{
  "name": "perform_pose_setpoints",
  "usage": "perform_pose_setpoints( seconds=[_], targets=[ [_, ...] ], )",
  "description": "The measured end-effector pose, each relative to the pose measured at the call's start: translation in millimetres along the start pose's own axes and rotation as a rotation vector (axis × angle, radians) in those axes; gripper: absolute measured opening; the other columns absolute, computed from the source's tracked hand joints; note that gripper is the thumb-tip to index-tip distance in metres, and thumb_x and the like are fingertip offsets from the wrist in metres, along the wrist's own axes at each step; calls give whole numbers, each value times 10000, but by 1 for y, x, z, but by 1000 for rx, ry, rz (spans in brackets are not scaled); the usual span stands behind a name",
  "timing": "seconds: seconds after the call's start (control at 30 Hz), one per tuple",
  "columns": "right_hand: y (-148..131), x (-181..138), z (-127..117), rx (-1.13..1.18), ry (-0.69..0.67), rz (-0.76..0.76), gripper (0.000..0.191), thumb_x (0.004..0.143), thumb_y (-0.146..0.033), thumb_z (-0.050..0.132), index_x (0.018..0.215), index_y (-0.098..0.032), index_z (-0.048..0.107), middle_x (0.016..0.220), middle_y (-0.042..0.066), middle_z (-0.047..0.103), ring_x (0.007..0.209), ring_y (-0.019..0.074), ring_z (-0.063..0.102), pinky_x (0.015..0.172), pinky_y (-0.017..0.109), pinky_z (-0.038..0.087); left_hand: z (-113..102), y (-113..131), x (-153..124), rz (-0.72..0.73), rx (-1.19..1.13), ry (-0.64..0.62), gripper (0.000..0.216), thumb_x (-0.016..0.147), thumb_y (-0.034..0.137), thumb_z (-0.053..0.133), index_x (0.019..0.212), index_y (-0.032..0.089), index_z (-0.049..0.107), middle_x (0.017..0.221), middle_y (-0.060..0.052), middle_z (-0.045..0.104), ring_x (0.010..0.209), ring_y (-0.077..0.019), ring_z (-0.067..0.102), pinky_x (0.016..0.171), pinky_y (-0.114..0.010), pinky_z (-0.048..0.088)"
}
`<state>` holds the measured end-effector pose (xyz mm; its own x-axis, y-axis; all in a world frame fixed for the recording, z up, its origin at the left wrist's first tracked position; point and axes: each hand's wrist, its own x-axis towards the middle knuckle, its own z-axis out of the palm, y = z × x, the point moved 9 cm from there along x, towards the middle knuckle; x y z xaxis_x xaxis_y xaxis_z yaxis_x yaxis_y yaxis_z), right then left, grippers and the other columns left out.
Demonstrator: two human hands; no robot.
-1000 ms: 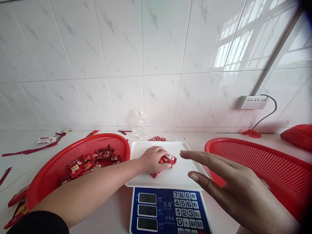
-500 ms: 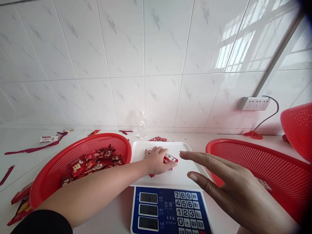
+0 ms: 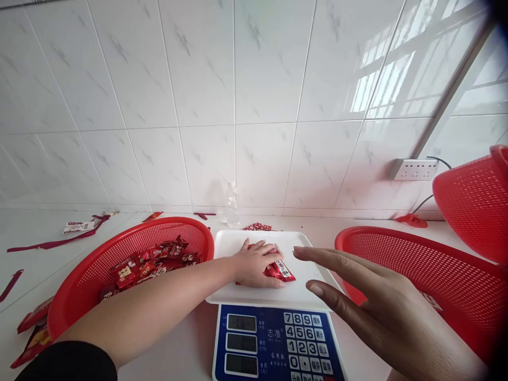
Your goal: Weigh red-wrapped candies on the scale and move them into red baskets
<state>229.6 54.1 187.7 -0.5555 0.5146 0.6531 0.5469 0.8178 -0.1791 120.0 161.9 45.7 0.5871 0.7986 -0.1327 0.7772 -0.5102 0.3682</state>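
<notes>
My left hand (image 3: pixel 257 265) lies over several red snack packets (image 3: pixel 282 271) on the white weighing tray (image 3: pixel 226 241). Its fingers are spread and the thumb is stretched out; the palm hides part of the packets. Below the tray is the scale's blue panel (image 3: pixel 274 346), with dark displays and number keys. Over the tray's right edge, my right hand (image 3: pixel 381 301) hovers with fingers stretched and thumb apart, holding nothing.
At left, a red mesh basket (image 3: pixel 159 227) holds many wrapped snacks (image 3: pixel 146 267). Another red basket (image 3: pixel 397 248) stands at right, with a raised red basket (image 3: pixel 470 203) above it. Behind the tray are a clear bottle (image 3: pixel 233 206) and a wall socket (image 3: pixel 416 169).
My left hand has shifted slightly left and its fingers have spread. The packets beneath have turned and lie a little nearer. The raised basket has moved left; my right hand stays nearly still.
</notes>
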Motion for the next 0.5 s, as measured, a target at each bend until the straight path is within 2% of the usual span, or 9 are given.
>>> perform_pose_setpoints(
  seconds=[0.1, 0.2, 0.27, 0.37, 0.5],
  targets=[
    [-1, 1, 1, 6, -1, -4, 344, 922, -317, 504, 1262, -277, 542, 1015, 35, 718, 830, 164, 699, 664, 231, 577, -1, 0, 3, -112, -21, 51, 803, 796, 736, 349, 1453, 279, 278, 1564, -107, 166, 1428, -367, 36, 1070, -661, -37],
    [-2, 2, 1, 6, 0, -7, 349, 921, -314, 499, 1266, -283, 538, 1005, 27, 721, 804, 163, 702, 639, 232, 578, 0, -4, 7, -256, -52, 148, 752, 842, 700, 262, 1455, 266, 265, 1551, -131, 200, 1420, -377, 96, 1053, -690, 42],
    [-1, 2, 1, 1, 0, -10, 358, 920, -305, 499, 1277, -292, 525, 1015, 22, 720, 792, 158, 703, 616, 223, 574, 3, -5, 10, -298, -34, 178, 732, 863, 663, 237, 1451, 229, 282, 1547, -152, 198, 1418, -371, 109, 1060, -680, 55],
    [0, 2, 1, -8, 0, -5, 372, 917, -307, 504, 1289, -312, 516, 1013, 13, 723, 757, 159, 707, 613, 227, 574, 7, -2, 12, -257, 13, 182, 687, 874, 617, 261, 1435, 225, 313, 1553, -133, 190, 1420, -346, 123, 1080, -652, 65],
    [-1, 2, 1, -9, 4, 1, 366, 920, -336, 501, 1285, -317, 520, 1004, 8, 726, 742, 160, 708, 645, 243, 579, 4, 6, 9, -57, 28, 153, 604, 870, 604, 335, 1398, 313, 368, 1527, -59, 294, 1413, -308, 185, 1097, -620, 79]
  ],
)
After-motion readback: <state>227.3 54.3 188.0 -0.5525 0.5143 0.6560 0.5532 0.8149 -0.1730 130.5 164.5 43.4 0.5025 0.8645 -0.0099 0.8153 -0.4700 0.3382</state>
